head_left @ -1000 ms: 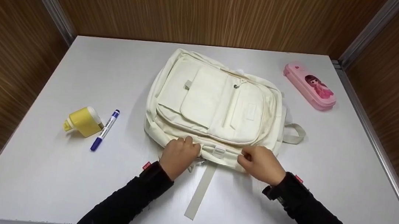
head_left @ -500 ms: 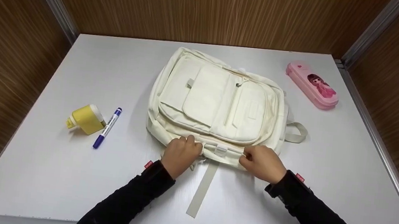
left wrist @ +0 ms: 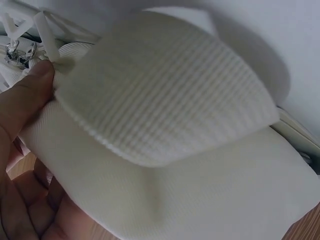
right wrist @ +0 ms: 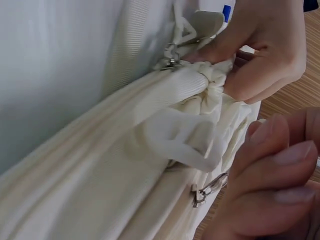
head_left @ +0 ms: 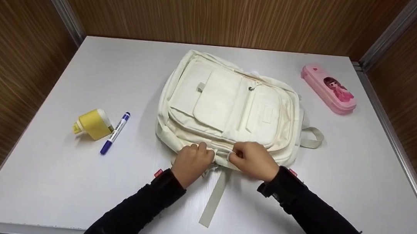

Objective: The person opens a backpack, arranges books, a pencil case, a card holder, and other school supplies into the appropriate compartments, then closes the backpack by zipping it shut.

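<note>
Pinching bunched fabric [right wrist: 215, 82] w/ L hand [head_left: 192, 162]; w/ curled R hand [head_left: 254, 160] nearby, gripping zip pull [right wrist: 201, 195]. Touching near side of cream backpack [head_left: 213, 104], laid front-up mid tbl [head_left: 127, 73]. Can see yellow bottle [head_left: 94, 124] + marker [head_left: 115, 133] to L, pink case [head_left: 325, 88] far R.

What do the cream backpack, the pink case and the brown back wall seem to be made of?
Cream backpack: matt woven fabric; it creases softly, and ribbing shows up close.
Pink case: probably hard, smooth plastic, judging by its firm, rounded edges.
Brown back wall: streaked like wood grain; wood or printed laminate, I can't tell which.
</note>
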`<state>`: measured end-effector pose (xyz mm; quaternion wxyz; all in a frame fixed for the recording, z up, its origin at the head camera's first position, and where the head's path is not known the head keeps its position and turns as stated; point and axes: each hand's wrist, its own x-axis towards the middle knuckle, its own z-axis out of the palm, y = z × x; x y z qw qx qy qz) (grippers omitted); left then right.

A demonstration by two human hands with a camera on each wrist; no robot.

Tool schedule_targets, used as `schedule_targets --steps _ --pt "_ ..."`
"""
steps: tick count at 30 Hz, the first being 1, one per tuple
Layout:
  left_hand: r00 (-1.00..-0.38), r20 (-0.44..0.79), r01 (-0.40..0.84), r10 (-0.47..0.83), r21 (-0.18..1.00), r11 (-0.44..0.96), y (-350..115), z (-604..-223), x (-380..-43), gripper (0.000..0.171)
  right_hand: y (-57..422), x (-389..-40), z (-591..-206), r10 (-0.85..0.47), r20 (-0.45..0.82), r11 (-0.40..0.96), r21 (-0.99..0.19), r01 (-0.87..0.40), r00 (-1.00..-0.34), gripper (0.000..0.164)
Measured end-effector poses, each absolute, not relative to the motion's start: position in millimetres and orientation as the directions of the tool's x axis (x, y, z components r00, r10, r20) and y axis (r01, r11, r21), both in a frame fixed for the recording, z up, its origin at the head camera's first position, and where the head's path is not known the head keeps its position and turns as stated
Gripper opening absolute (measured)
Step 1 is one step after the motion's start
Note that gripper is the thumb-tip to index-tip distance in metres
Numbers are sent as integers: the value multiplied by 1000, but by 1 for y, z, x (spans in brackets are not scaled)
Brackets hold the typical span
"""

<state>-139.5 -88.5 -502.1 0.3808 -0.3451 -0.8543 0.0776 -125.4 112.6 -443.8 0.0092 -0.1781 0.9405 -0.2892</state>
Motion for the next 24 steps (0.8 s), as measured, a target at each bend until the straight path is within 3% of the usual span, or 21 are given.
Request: schedule_targets --steps 5,13,24 --pt "-472 603 525 643 -394 754 -87 -502 -139 31 99 -134 -437 -344 94 764 -550 -337 -934 24" --pt "-454 614 508 646 -418 753 -90 -505 -138 17 76 -146 -437 -371 91 744 -567 -354 -924 19" --pt "-476 605 503 638 -407 762 -92 -505 -133 20 66 -158 -448 -412 80 724 -576 -379 -908 24"
